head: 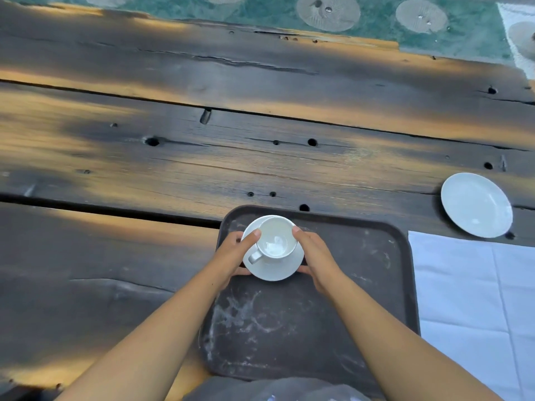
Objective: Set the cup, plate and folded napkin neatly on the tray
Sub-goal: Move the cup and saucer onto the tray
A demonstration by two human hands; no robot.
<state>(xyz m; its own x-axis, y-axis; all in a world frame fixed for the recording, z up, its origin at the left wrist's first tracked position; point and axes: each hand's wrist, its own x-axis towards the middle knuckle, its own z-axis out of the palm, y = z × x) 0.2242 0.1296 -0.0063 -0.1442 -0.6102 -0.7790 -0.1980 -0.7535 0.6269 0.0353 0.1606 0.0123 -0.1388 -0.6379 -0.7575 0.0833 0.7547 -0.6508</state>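
A white cup (276,238) stands on a white saucer (275,269) over the far left corner of the dark tray (362,285). The cup's handle points toward me and to the left. My left hand (236,251) grips the saucer's left edge, with its thumb against the cup's rim. My right hand (314,253) holds the saucer's right edge, its thumb also touching the rim. A white plate (476,205) lies on the table to the right, beyond the tray. A white napkin (474,299) lies spread flat right of the tray.
The table (173,157) is dark weathered wood with gaps and holes between its planks. A green patterned floor (260,13) shows beyond its far edge. The tray's surface carries pale smears.
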